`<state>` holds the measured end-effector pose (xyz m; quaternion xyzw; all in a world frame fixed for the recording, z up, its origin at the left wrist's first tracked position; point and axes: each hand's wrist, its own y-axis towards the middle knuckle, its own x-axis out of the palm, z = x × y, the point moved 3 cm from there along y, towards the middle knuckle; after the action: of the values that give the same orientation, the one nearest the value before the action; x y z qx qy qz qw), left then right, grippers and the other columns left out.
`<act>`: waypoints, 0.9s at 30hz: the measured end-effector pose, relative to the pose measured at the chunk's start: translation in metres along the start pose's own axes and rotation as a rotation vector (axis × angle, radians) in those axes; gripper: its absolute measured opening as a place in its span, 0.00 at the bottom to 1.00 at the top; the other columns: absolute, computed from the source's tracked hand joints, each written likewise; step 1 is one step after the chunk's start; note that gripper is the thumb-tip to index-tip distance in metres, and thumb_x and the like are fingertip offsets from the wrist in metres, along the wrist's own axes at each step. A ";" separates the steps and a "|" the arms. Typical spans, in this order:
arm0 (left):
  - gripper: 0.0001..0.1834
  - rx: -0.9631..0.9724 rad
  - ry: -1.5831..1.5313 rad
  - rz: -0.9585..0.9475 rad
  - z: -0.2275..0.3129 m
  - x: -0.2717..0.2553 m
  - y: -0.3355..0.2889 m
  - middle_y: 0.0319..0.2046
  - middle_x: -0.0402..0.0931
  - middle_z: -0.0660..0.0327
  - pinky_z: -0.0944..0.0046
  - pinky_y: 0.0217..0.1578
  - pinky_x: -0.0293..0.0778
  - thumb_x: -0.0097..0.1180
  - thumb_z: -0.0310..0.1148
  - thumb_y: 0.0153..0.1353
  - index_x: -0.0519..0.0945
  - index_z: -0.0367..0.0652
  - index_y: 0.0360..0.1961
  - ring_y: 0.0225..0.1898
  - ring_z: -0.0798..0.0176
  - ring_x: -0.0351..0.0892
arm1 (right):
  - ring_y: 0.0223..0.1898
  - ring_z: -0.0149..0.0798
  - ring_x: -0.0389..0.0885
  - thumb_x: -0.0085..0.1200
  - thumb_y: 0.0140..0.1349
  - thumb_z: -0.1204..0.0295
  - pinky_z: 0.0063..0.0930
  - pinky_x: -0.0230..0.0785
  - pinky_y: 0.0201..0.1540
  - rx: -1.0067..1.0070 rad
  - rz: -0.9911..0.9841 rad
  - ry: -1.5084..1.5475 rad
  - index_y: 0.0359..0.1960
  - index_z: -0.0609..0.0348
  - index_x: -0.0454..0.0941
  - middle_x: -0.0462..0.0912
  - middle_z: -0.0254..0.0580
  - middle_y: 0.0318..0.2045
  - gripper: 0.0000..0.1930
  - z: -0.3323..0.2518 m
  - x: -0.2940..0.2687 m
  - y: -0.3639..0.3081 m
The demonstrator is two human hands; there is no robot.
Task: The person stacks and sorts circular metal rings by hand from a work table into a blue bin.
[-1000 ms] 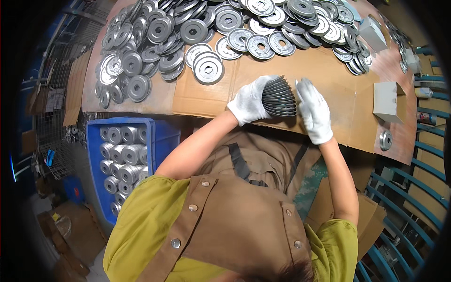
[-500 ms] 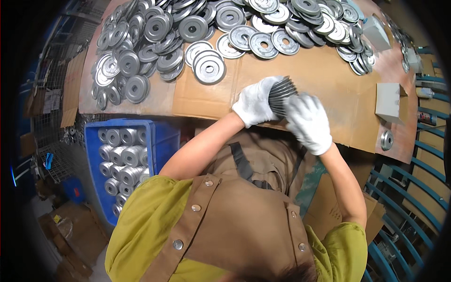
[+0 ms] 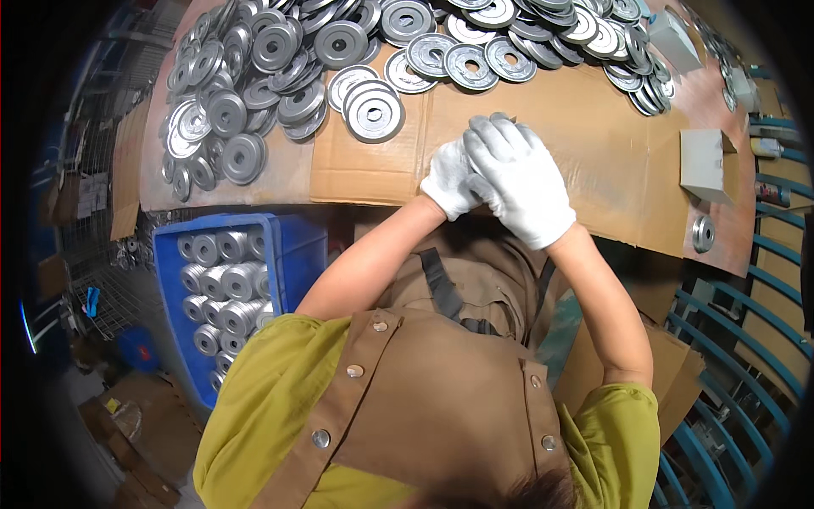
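Your right hand (image 3: 526,182) has just closed over the front of your left hand (image 3: 452,180); half a second ago the dark ribs of a stack of discs showed between them, and a second ago your right hand stood clear to the side. Now the gloves meet in the middle of the frame, above the near edge of the worktop (image 3: 284,191), and hide that stack. I judge that it sits between your palms, being cupped from both sides. Your right fingers lie together, bent over the left glove; whether either grip is clenched on the discs I cannot tell, since the gloves cover it.

Counting what you have: two white gloves, one on each hand. Across the upper frame lie dozens of loose grey discs (image 3: 342,45), too overlapped to number. Of these, you can count four in a row at upper middle, beside a small overlapping cluster (image 3: 374,113). One large cardboard sheet (image 3: 602,161) lies under your working area. At the right are one white box (image 3: 702,161), a second white box (image 3: 676,41) higher up, and one lone spool-shaped part (image 3: 703,233). At left stands one blue crate (image 3: 297,259), with well over a dozen similar ribbed parts (image 3: 242,281) visible; your sleeve hides some.
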<state>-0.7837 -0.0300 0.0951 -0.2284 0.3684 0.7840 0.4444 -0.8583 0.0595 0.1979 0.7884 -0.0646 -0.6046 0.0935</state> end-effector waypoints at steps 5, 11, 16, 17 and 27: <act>0.41 -0.170 -0.171 0.186 0.017 -0.002 0.005 0.47 0.83 0.50 0.51 0.47 0.81 0.77 0.47 0.45 0.74 0.46 0.60 0.46 0.45 0.86 | 0.73 0.55 0.63 0.46 0.74 0.65 0.42 0.55 0.75 0.504 0.101 0.631 0.69 0.64 0.69 0.69 0.55 0.70 0.25 0.054 0.018 -0.068; 0.40 -0.243 -0.076 0.166 0.001 0.003 -0.006 0.44 0.84 0.48 0.51 0.45 0.82 0.76 0.48 0.47 0.73 0.45 0.59 0.43 0.43 0.86 | 0.69 0.54 0.69 0.44 0.77 0.62 0.41 0.57 0.73 0.349 0.117 -0.053 0.66 0.65 0.72 0.75 0.56 0.65 0.23 -0.010 0.008 -0.020; 0.43 -0.128 -0.126 0.259 0.023 0.004 0.008 0.40 0.84 0.48 0.48 0.42 0.82 0.78 0.48 0.42 0.73 0.46 0.58 0.40 0.41 0.86 | 0.67 0.54 0.72 0.42 0.77 0.58 0.37 0.61 0.71 0.761 -0.187 0.658 0.66 0.64 0.71 0.77 0.56 0.64 0.26 0.094 0.033 -0.017; 0.43 -0.129 -0.111 0.262 0.022 0.004 0.007 0.41 0.84 0.49 0.48 0.42 0.82 0.79 0.48 0.42 0.73 0.46 0.59 0.40 0.41 0.86 | 0.67 0.54 0.72 0.41 0.78 0.57 0.38 0.62 0.71 0.634 -0.206 0.460 0.66 0.64 0.72 0.76 0.56 0.64 0.26 0.093 0.034 -0.013; 0.44 -0.195 -0.124 0.217 0.024 0.004 0.005 0.45 0.81 0.51 0.49 0.44 0.81 0.76 0.46 0.41 0.72 0.48 0.62 0.44 0.44 0.84 | 0.61 0.50 0.78 0.42 0.73 0.63 0.39 0.67 0.65 0.475 0.014 0.607 0.57 0.60 0.80 0.82 0.50 0.58 0.20 0.104 0.046 -0.010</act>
<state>-0.7906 -0.0105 0.1095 -0.1802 0.2848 0.8721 0.3546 -0.9473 0.0520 0.1259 0.9308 -0.1775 -0.3112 -0.0727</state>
